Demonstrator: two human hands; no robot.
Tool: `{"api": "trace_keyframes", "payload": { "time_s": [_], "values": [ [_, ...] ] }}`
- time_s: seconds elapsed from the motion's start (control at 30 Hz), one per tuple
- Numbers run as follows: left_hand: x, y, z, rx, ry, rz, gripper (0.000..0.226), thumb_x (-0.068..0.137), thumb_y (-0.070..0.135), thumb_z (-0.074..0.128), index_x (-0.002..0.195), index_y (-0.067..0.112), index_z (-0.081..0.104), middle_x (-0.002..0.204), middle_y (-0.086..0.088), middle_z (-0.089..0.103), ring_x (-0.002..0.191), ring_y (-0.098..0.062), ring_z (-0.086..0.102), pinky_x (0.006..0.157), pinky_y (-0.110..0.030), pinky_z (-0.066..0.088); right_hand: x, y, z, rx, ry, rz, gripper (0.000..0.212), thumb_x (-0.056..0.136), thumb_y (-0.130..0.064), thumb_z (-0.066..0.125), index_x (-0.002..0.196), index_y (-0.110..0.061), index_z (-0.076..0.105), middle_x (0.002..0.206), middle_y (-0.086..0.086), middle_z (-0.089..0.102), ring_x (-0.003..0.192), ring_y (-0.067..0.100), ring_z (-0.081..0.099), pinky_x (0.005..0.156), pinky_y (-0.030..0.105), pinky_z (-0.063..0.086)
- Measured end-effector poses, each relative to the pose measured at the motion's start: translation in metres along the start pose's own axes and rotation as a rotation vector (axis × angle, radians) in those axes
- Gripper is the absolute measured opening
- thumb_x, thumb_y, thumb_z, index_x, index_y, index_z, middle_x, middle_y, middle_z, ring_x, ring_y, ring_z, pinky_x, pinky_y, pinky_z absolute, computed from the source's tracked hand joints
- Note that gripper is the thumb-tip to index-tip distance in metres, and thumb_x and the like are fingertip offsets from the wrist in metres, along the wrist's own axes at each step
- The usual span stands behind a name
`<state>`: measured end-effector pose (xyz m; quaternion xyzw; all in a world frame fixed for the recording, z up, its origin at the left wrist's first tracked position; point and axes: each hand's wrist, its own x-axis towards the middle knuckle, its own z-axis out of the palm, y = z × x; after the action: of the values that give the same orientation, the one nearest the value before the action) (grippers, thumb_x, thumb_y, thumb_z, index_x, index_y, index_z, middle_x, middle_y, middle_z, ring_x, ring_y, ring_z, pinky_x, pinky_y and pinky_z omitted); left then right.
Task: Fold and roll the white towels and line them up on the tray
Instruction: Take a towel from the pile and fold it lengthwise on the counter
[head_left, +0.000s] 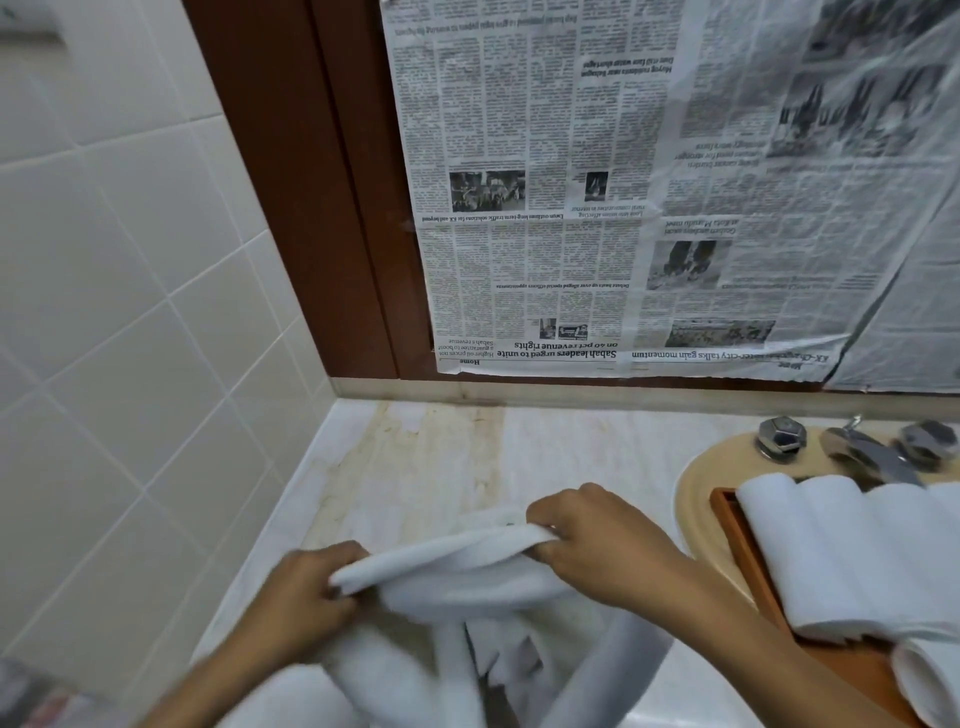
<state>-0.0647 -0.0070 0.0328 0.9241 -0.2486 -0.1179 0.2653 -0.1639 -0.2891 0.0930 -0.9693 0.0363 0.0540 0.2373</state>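
Tiled wall (104, 260): cream, far left.
Counter (441, 457): pale stone, stained toward the back.
Left hand (306, 587): we record its grip clamped on the left end of the white towel (457, 571), fingers curled round the cloth.
White towel: bunched and stretched between both hands above the counter. Its loose part hangs toward us, blurred.
Right hand (597, 545): grip clamped on the towel's other end, fingers curled over it.
Newspaper (571, 182): sheets cover the brown-framed panel behind.
Basin (696, 483): beige, chrome taps (779, 439) at its back.
Tray (748, 551): orange-brown wood, overlapping the basin.
Rolled towels (841, 545): several white rolls, side by side and touching, on the tray.
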Motion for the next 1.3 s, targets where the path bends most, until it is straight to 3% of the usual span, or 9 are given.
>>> {"api": "trace_keyframes", "payload": {
  "time_s": [0.23,0.33,0.4,0.47,0.63,0.77,0.9,1.1,1.3],
  "values": [
    [0.123,0.055,-0.158,0.704,-0.426,0.005,0.028,0.08,0.011,0.067,0.106,0.02,0.073,0.101,0.003,0.073,0.099,-0.018,0.067,0.084,-0.029,0.052,0.021,-0.032,-0.001,0.541,-0.236,-0.12,0.039,0.097,-0.041,0.053,0.067,-0.015,0.05,0.062,0.002,0.04,0.056,0.011,0.036,0.053,0.03,0.026],
    [0.174,0.148,-0.185,0.878,0.22,0.105,0.03,0.078,0.009,0.059,0.1,0.025,0.071,0.099,0.001,0.071,0.103,-0.025,0.061,0.085,-0.036,0.043,0.035,-0.052,-0.019,1.239,-0.151,-0.007,0.034,0.098,-0.032,0.054,0.096,-0.003,0.072,0.087,0.011,0.067,0.077,0.02,0.06,0.069,0.028,0.047],
    [0.192,0.197,-0.156,0.65,0.818,0.341,0.032,0.081,0.017,0.056,0.106,0.031,0.069,0.111,0.008,0.066,0.111,-0.022,0.051,0.089,-0.037,0.028,0.044,-0.045,-0.026,1.742,-0.01,0.059,0.038,0.096,-0.03,0.052,0.112,0.0,0.069,0.11,0.016,0.07,0.098,0.028,0.065,0.091,0.037,0.051],
    [0.195,0.222,-0.096,0.339,1.028,0.518,0.042,0.082,0.024,0.06,0.123,0.032,0.061,0.128,0.009,0.057,0.119,-0.02,0.048,0.092,-0.037,0.029,0.049,-0.012,-0.019,1.867,0.233,0.161,0.035,0.098,-0.027,0.05,0.113,-0.001,0.068,0.11,0.016,0.071,0.102,0.029,0.068,0.095,0.044,0.051],
    [0.166,0.147,0.097,0.158,0.255,0.3,0.051,0.095,0.043,0.054,0.144,0.033,0.042,0.155,0.006,0.033,0.141,-0.02,0.033,0.107,-0.042,0.031,0.023,0.128,0.065,1.253,0.51,0.896,0.033,0.097,-0.029,0.053,0.11,0.001,0.06,0.091,0.012,0.064,0.083,0.032,0.061,0.081,0.045,0.055],
    [0.117,0.049,0.184,0.402,-0.215,0.065,0.084,0.077,0.075,0.015,0.146,0.035,0.039,0.16,0.003,0.027,0.145,-0.02,0.029,0.109,-0.045,0.032,-0.016,0.192,0.12,0.975,0.433,1.008,0.025,0.094,-0.018,0.051,0.11,-0.007,0.067,0.08,0.007,0.064,0.066,0.024,0.058,0.056,0.028,0.047],
    [0.077,0.011,0.218,0.436,-0.118,0.096,0.054,0.068,0.062,0.055,0.112,0.033,0.069,0.125,-0.001,0.066,0.106,-0.023,0.067,0.072,-0.045,0.056,-0.036,0.198,0.139,0.741,0.347,1.007,0.027,0.088,-0.018,0.052,0.113,-0.015,0.062,0.092,0.002,0.065,0.083,0.026,0.063,0.073,0.039,0.057],
    [0.063,0.016,0.218,0.391,0.052,0.197,0.042,0.054,0.04,0.085,0.093,0.031,0.072,0.105,0.003,0.069,0.089,-0.02,0.069,0.07,-0.041,0.051,-0.046,0.18,0.138,0.264,0.273,0.888,0.042,0.096,-0.025,0.05,0.135,-0.01,0.045,0.123,0.011,0.061,0.105,0.03,0.058,0.074,0.033,0.043],
    [0.042,0.018,0.231,0.403,0.194,0.305,0.027,0.073,0.031,0.047,0.083,0.025,0.072,0.09,0.004,0.063,0.068,-0.019,0.061,0.067,-0.038,0.027,-0.035,0.154,0.15,-0.195,0.428,0.596,0.056,0.06,-0.015,0.083,0.108,-0.002,0.06,0.112,0.024,0.057,0.102,0.04,0.051,0.075,0.048,0.051]
  ]
}}
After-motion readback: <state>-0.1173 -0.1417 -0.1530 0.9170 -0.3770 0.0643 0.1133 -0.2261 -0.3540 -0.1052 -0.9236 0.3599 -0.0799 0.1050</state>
